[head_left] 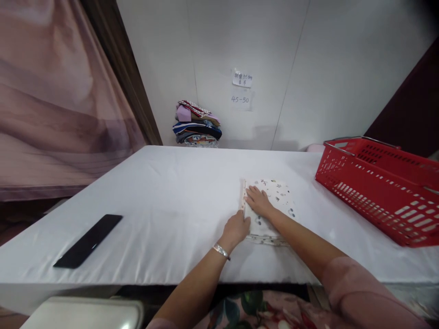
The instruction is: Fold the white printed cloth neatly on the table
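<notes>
A folded white cloth with small printed patterns point(277, 194) lies on the white table point(171, 201), right of centre. My right hand point(259, 202) rests flat on top of it, fingers stretched out toward its far left corner. My left hand point(236, 228) is at the cloth's near left edge, fingers curled against the fold; whether it pinches the edge is hard to see. A silver bracelet point(221, 251) circles my left wrist.
A red plastic basket point(384, 183) stands at the table's right side. A black phone point(89, 240) lies near the front left edge. A stack of folded clothes point(197, 123) sits by the back wall. Pink curtain on the left.
</notes>
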Demonstrator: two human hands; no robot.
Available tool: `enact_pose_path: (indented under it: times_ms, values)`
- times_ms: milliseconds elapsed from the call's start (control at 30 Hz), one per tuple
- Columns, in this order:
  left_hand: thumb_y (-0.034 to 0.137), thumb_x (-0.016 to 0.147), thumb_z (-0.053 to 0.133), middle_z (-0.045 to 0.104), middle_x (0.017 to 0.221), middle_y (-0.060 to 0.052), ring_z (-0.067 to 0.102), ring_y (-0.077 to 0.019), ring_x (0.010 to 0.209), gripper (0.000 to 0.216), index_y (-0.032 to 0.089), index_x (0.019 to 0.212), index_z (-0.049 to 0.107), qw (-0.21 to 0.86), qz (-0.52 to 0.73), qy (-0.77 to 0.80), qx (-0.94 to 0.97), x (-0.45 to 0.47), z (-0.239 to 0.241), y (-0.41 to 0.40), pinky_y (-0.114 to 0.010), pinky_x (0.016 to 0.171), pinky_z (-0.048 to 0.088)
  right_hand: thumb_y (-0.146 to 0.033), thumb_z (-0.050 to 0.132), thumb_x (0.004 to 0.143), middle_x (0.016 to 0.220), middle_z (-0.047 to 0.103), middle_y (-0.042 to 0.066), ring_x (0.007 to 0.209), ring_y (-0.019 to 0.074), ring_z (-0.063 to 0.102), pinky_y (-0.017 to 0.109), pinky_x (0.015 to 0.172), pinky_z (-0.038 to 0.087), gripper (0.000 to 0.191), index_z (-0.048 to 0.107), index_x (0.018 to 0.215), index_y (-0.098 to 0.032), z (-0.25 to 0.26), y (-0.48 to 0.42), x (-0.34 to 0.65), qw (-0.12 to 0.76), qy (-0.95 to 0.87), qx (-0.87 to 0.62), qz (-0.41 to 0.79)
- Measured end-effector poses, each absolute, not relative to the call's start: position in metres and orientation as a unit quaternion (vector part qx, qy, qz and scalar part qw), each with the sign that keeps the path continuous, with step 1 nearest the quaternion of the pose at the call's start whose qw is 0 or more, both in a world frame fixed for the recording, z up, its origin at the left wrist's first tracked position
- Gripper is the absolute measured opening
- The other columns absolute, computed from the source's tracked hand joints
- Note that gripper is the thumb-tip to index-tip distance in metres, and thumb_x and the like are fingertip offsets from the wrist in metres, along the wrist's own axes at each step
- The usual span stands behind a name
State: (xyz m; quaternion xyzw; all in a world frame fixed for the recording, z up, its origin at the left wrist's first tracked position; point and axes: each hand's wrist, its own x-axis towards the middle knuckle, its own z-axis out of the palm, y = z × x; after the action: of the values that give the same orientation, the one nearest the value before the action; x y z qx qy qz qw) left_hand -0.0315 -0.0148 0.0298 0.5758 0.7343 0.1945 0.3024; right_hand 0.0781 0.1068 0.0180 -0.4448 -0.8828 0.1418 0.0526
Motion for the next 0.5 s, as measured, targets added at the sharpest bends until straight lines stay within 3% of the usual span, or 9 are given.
enact_pose_path:
  times_ms: [233, 500]
  values:
    - [0.035, 0.091, 0.03, 0.067, 0.094, -0.016, 0.063, -0.0281, 0.089, 0.037, 0.015, 0.115, 0.049, 0.211, 0.131, 0.761, 0.599, -0.025, 0.026, -0.023, -0.036, 0.074, 0.043, -0.046, 0.026, 0.093, 0.15, 0.023, 0.01, 0.139, 0.0216, 0.012, 0.048, 0.109, 0.008, 0.056, 0.032, 0.14, -0.018, 0.017, 0.069, 0.081, 0.096, -0.891, -0.403, 0.187]
    - [0.037, 0.093, 0.024, 0.067, 0.093, -0.012, 0.063, -0.0253, 0.086, 0.038, 0.018, 0.114, 0.049, 0.19, 0.12, 0.758, 0.612, -0.029, 0.023, -0.027, -0.034, 0.072, 0.041, -0.043, 0.027, 0.094, 0.147, 0.032, 0.009, 0.137, 0.0208, 0.022, 0.046, 0.111, 0.011, 0.053, 0.031, 0.141, -0.018, 0.024, 0.032, 0.101, 0.136, -0.88, -0.362, 0.276]
